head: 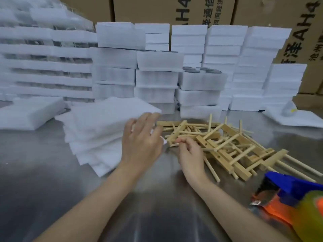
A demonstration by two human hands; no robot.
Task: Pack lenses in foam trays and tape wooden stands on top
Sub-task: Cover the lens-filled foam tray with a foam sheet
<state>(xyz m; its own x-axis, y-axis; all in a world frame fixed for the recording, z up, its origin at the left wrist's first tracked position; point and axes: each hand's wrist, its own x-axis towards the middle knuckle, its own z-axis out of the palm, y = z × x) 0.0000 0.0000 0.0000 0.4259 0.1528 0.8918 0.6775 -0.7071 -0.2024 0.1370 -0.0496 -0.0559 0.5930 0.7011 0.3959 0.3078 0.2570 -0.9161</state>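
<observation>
Pinching wooden stand (174, 135), right hand (190, 154) curled

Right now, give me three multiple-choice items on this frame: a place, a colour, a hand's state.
1. Where does the pile of wooden stands lie?
A) on the foam sheets
B) on the table, right of the foam sheets
C) inside a cardboard box

2. What colour are the stacked foam trays?
A) white
B) black
C) brown

3. What is the right hand doing?
A) lying flat
B) pinching one of the wooden stands
C) gripping a tape dispenser

Key: B, the pile lies on bare metal beside the sheets; A, every tray wall is white; B, its fingers curl round a piece at the pile's edge.
</observation>
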